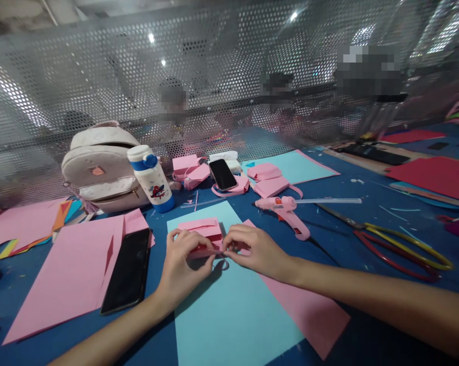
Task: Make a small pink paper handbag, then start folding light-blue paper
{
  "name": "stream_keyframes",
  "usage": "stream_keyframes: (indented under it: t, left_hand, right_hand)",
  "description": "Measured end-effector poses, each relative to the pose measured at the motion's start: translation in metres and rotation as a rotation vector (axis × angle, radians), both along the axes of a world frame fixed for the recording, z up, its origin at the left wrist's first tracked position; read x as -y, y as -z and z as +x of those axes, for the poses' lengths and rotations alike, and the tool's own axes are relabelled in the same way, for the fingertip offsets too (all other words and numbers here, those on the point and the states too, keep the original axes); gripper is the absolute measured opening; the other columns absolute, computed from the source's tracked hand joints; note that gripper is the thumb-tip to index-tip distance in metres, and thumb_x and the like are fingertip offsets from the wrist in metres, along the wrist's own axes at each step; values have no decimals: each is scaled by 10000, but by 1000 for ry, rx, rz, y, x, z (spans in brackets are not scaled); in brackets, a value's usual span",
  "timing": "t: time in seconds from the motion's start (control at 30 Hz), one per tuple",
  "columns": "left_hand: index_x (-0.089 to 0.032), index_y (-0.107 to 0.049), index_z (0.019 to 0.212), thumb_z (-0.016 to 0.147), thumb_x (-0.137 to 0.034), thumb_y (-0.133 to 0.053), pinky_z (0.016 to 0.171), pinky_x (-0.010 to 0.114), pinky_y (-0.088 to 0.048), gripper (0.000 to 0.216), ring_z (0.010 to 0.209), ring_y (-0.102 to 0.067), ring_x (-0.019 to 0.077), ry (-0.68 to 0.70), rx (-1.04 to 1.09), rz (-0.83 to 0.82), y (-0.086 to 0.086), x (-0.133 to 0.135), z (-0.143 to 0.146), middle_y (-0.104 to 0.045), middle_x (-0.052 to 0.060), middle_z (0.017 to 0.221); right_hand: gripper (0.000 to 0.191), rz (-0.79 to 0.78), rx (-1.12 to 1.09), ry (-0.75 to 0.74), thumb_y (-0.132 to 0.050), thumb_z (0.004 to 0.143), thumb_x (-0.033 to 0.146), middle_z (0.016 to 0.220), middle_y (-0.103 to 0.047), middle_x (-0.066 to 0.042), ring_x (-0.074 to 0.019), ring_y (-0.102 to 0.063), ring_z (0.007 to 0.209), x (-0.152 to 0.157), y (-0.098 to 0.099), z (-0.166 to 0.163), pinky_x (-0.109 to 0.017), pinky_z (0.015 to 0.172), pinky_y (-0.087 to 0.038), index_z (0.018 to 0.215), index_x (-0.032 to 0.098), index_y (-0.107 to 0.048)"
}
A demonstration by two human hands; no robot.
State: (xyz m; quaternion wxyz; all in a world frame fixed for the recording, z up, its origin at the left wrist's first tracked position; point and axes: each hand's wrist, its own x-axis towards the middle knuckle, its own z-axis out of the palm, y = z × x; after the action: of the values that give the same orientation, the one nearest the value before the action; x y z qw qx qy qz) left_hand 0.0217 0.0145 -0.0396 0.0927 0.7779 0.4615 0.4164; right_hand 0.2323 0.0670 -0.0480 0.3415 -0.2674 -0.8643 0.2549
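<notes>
My left hand [185, 259] and my right hand [258, 251] meet over a light blue sheet [229, 310]. Both are closed in a pinch on a thin paper strip [224, 264], whose loose end curls below the fingertips. Just behind the fingers sits a small folded pink paper box [204, 225] with a flap; my left hand covers part of its front. Under the blue sheet, a pink sheet [309, 310] sticks out beneath my right forearm. Beyond my right hand lies a pink glue gun [286, 208] with a long clear glue stick in its back.
A black phone [128, 272] lies on pink paper [73, 269] at left. A white bottle [153, 180] and backpack [99, 168] stand behind. Several small pink paper bags [269, 180] and another phone [222, 174] are at the back. Large scissors [397, 249] lie at right.
</notes>
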Motion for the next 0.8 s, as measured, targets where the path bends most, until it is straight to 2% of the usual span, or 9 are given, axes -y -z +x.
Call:
stream_keyframes:
  t: [0.2,0.37,0.6,0.8]
  left_hand:
    - [-233,-579,872,807,-121,-707,936,403,-285,182,779,-583,172,-18,-29,34,2,1,1,-654,-60,820]
    - [-255,-620,943,838,-104,-704,967,413,-271,202,835,-611,179,4,-34,13,5,5,-7,-699,-55,898]
    - [-269,-692,873,928,-172,-676,893,405,-337,113,751,-652,168,110,6,53,2,7,-17,-747,-45,834]
    - [-275,-711,861,953,-259,-671,858,405,-366,101,714,-664,166,133,25,79,0,7,-18,-745,-43,782]
  right_hand:
    - [43,45,6,-21,-662,881,140,843,-669,-15,-140,-597,748,1,-1,1,-246,676,-444,886,183,-659]
    - [70,82,-1,-7,-661,876,114,832,-664,-11,-143,-591,758,3,-2,3,-248,694,-440,883,184,-663]
    - [78,91,-14,5,-641,891,106,823,-662,-6,-137,-578,753,3,-3,6,-244,687,-435,880,183,-647]
    - [53,69,-52,-17,-641,911,153,816,-665,-15,-145,-590,759,4,-6,7,-249,684,-448,877,192,-649]
